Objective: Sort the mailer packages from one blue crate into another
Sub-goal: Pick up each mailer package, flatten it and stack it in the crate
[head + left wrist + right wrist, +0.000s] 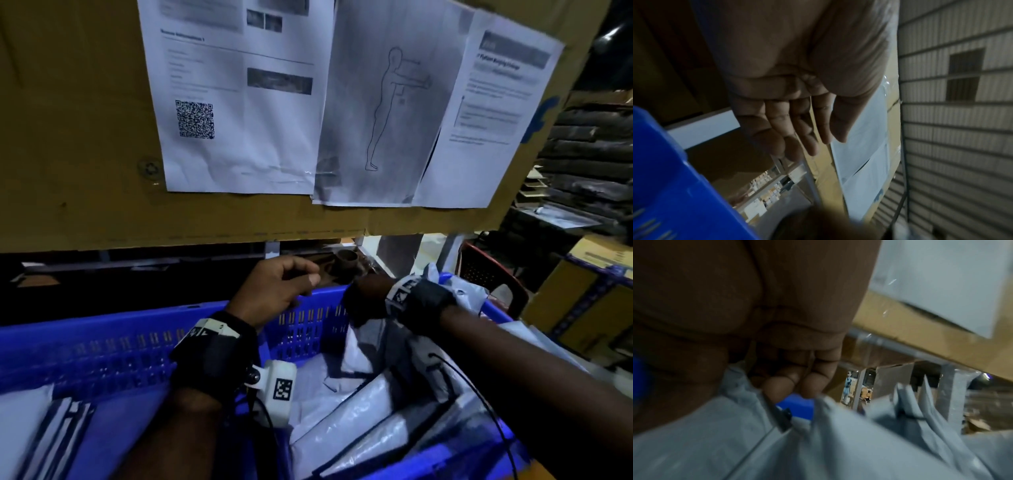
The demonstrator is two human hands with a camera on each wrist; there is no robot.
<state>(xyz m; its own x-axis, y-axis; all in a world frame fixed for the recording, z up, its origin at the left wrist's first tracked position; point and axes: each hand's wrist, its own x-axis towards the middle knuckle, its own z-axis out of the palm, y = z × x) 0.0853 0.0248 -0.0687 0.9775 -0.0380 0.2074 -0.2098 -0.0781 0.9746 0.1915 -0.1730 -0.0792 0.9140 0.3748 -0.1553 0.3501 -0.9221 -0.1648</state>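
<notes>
R hand (364, 301) grip hidden behind mailer (363, 346); sheets' (236, 102) text blurred.

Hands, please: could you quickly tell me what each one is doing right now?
Left hand: open, holding nothing, above the blue crate.
Right hand: gripping a grey mailer package.

Blue slotted crate (102, 346), pale grey black-edged mailers (359, 421).

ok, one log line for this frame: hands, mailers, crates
left hand: open, empty, above crate rim | right hand: grips grey mailer | mailers in both crates
</notes>
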